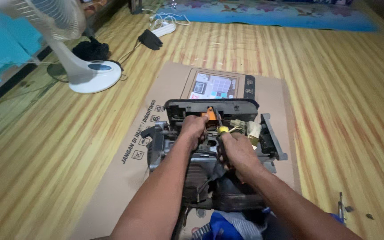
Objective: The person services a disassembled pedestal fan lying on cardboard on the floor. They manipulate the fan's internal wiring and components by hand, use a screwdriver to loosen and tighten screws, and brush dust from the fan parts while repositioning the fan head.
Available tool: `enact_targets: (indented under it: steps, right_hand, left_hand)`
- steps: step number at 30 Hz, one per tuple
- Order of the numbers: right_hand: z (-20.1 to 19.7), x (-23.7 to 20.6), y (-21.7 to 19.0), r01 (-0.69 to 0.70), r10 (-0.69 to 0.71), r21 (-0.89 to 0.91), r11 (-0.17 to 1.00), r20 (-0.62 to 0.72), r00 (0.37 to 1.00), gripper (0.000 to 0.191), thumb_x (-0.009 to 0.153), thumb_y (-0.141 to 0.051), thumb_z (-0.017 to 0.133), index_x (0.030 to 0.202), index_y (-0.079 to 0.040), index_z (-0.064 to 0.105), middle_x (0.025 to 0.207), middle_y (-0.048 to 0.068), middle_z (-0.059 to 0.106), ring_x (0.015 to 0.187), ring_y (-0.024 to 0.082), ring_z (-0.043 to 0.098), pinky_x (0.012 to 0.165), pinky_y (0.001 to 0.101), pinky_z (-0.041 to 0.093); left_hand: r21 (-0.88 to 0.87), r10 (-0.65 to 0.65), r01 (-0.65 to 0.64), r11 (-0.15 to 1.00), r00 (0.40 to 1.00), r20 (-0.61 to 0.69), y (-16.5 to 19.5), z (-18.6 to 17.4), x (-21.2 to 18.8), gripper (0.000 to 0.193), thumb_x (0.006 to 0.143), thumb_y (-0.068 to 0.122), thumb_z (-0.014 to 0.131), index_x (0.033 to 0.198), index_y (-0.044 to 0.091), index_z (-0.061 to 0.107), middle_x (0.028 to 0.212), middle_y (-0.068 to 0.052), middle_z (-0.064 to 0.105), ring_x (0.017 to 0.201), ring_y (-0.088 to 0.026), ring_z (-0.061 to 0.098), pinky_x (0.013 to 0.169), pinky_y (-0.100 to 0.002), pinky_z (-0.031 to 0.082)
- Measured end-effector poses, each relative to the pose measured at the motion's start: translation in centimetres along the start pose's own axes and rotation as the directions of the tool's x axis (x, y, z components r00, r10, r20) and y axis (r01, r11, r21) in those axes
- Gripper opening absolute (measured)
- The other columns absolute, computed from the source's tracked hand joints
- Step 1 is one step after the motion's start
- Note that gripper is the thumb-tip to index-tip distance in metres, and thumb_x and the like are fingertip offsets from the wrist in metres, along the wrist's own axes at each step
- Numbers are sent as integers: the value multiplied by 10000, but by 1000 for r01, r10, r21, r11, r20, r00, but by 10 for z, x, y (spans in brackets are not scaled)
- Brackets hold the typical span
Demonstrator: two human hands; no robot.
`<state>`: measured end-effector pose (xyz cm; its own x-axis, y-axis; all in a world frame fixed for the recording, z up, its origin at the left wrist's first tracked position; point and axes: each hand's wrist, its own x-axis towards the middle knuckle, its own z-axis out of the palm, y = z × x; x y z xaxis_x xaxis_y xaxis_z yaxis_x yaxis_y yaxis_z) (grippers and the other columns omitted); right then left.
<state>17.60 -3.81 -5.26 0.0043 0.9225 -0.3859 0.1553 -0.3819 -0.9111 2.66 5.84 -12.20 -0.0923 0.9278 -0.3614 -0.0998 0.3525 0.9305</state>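
My left hand [195, 129] presses closed on the machine [210, 151], which lies on cardboard [125, 178] on the floor. My right hand [236, 153], fingers wrapped shut, holds a screwdriver [220, 126], tip just right of the left fingers.

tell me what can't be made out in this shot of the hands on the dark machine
Head view only:
- Left hand covers the part it grips on the machine.
- Right hand hides most of the yellow-handled tool; its tip is unseen.
- Machine's near end: hidden by forearms and blue cloth.
- Fan: cut off by the top edge.
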Motion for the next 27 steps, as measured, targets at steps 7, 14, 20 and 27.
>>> enact_targets:
  steps: [7, 14, 20, 27]
  right_hand:
    - [1, -13, -8, 73, -78, -208, 975, -18, 997, 283, 908, -226, 565, 982, 33, 653, 683, 133, 666, 530, 245, 649, 449, 401, 516]
    - [0, -16, -12, 138, -187, -500, 855, -48, 981, 369, 892, -281, 580, 995, 60, 677, 740, 196, 717, 591, 306, 715, 598, 459, 555]
    - [2, -9, -11, 25, -67, -521, 853, -62, 996, 431, 886, -286, 570, 1206, -4, 639, 938, 213, 753, 774, 336, 767, 711, 463, 606]
    - [2, 2, -1, 198, -292, -590, 783, -68, 954, 438, 863, -301, 608, 1153, 20, 677, 1032, 255, 733, 980, 402, 709, 900, 492, 529]
  left_hand:
    - [-84, -15, 12, 996, 999, -28, -1, 3, -1, 389, 995, 364, 617, 792, 34, 587, 579, -32, 500, 436, -170, 444, 417, -357, 359]
    - [-51, 61, -65, 997, 995, -79, -3, 3, -7, 337, 965, 341, 648, 900, 10, 659, 626, -14, 575, 454, -150, 503, 419, -349, 402]
    - [-78, 51, -55, 995, 997, -51, -3, 3, -12, 377, 978, 334, 649, 972, -41, 692, 601, -26, 535, 431, -142, 466, 406, -334, 369]
    - [-115, 67, -74, 991, 996, -61, -1, 4, -15, 383, 960, 335, 661, 1034, -38, 698, 624, -29, 593, 431, -139, 479, 401, -333, 389]
